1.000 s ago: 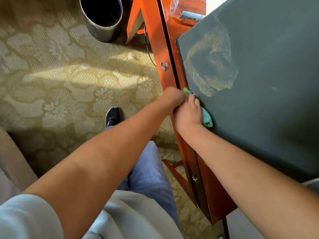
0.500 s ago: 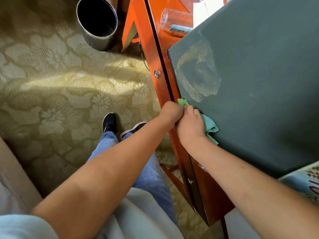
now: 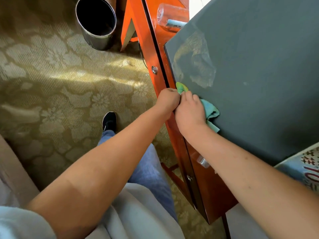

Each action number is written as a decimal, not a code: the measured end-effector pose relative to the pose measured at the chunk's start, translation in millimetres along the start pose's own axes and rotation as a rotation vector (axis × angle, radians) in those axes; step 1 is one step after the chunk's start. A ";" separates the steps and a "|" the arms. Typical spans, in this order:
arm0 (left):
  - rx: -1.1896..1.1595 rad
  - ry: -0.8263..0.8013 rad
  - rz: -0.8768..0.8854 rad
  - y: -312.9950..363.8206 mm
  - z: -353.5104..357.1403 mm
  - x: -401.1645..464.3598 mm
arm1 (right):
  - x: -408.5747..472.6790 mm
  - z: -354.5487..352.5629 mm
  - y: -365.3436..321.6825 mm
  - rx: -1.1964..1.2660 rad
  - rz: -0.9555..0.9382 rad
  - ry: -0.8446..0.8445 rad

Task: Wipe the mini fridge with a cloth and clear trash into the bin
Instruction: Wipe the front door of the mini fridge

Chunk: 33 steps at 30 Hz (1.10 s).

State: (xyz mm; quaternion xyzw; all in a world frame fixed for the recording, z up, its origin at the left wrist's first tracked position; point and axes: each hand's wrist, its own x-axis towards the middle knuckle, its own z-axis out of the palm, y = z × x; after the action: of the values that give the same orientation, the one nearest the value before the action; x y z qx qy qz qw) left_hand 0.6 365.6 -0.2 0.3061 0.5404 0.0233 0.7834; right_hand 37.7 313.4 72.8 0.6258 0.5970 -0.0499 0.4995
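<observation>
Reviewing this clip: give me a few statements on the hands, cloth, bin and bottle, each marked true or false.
1. The right hand presses a green cloth on the dark fridge top. True.
2. The left hand hangs idle at the person's side. False: it is at the fridge's front edge, against the right hand.
3. The bin stands upright on the carpet. True.
4. A clear bottle stands upright inside the bin. False: it lies on its side on the wooden surface beyond the fridge.

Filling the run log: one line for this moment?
step: wiping | both hands grip green cloth | on dark fridge top near edge
</observation>
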 end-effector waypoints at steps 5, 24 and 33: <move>0.035 -0.006 0.074 21.5 5.7 -27.0 | -25.4 -16.0 24.3 0.074 0.051 0.042; 0.096 0.001 0.405 71.6 28.0 -117.0 | -113.7 -57.3 82.0 0.300 0.225 0.385; 0.182 0.024 0.226 29.1 14.8 -69.0 | -61.9 -16.4 41.5 0.360 0.054 0.217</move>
State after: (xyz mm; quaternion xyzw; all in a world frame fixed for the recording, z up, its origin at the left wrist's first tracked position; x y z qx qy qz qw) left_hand -6.8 357.2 75.4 0.4345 0.5116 0.0660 0.7383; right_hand 44.5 290.2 145.2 0.7223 0.6118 -0.0748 0.3137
